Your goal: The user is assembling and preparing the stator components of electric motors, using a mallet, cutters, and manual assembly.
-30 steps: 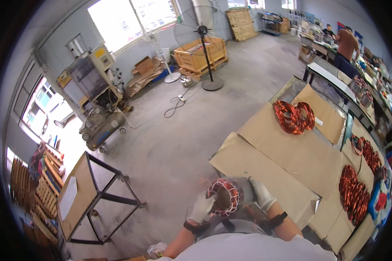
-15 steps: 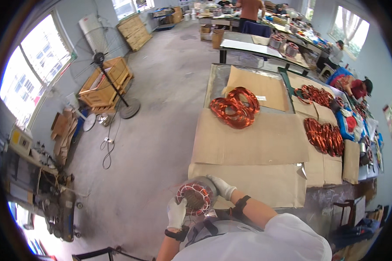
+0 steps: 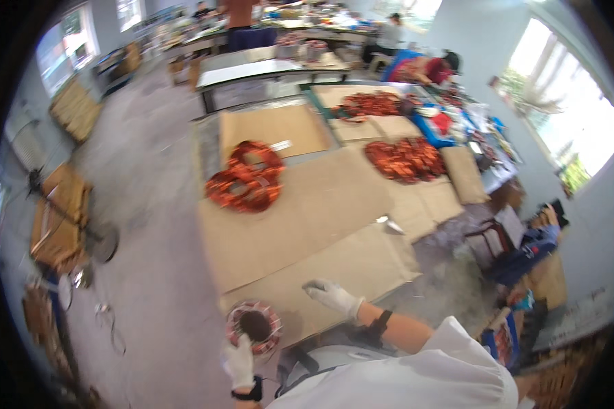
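Note:
My left hand point(image 3: 239, 363), in a white glove, grips the lower left rim of a motor stator point(image 3: 273, 326). The stator is a ring with red windings and white lacing around a dark round bore. It is at the near left corner of the table, its laced end facing up toward me. Gloved in white as well, my right hand point(image 3: 332, 297) hovers over brown cardboard point(image 3: 307, 235) to the right of the stator, apart from it. Its fingers stretch out to the left and hold nothing. Motion blurs the picture slightly.
Copper wire coils point(image 3: 245, 178) lie on the cardboard farther off, with more coils point(image 3: 406, 160) to the right. A chair point(image 3: 494, 235) stands right of the table. A pedestal fan point(image 3: 102, 242) and a wooden crate point(image 3: 60, 218) stand left. Other people work at the back.
My right hand has come off the stator and moved right over the cardboard. My left hand keeps its grip on the stator. The whole view has swung to the right.

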Demonstrator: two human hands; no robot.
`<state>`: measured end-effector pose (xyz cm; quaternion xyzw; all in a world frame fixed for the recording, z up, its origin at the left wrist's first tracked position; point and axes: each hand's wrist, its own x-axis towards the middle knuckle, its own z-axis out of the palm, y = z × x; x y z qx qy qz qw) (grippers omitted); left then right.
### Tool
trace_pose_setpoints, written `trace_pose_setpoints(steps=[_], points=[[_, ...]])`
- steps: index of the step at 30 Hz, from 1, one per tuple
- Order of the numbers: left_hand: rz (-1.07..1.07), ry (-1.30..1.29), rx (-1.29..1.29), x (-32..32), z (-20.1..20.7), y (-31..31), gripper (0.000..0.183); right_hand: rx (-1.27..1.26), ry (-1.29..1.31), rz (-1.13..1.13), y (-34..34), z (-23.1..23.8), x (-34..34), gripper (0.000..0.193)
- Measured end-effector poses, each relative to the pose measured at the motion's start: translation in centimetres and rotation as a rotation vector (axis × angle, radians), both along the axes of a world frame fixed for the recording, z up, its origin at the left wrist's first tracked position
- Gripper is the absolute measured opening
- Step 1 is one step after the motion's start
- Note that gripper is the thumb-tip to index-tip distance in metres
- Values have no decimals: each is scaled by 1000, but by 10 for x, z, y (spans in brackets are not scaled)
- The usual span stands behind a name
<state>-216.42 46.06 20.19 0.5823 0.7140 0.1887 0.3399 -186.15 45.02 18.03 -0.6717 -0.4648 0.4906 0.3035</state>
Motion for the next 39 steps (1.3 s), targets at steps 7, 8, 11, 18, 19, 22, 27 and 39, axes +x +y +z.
trace_pose_setpoints(steps=[7, 8, 11, 18, 19, 22, 27, 39], points=[[-56, 553, 229, -34, 79, -11, 53, -149, -603, -756, -258, -64, 115, 27], [-97, 544, 229, -15, 77, -6, 53, -301, -681, -854, -316, -103, 129, 26], [-87, 327, 503, 57, 131, -36, 52, -833, -555, -578, -465, -173, 148, 35], [-662, 45, 658, 259, 130, -127, 21, -994, -200, -169, -584, -245, 200, 53], [-912, 131, 667, 303, 119, -139, 28, -976, -158, -227, -577, -222, 212, 47], [-1379, 302, 189, 394, 87, -160, 41, -896, -251, -380, -577, -210, 252, 45], [-1310, 62, -186, 517, 8, -163, 49, -695, -164, -642, -597, -194, 319, 43], [-1708, 830, -28, 805, -51, -151, 52, -834, -226, -926, -703, -305, 486, 48]])
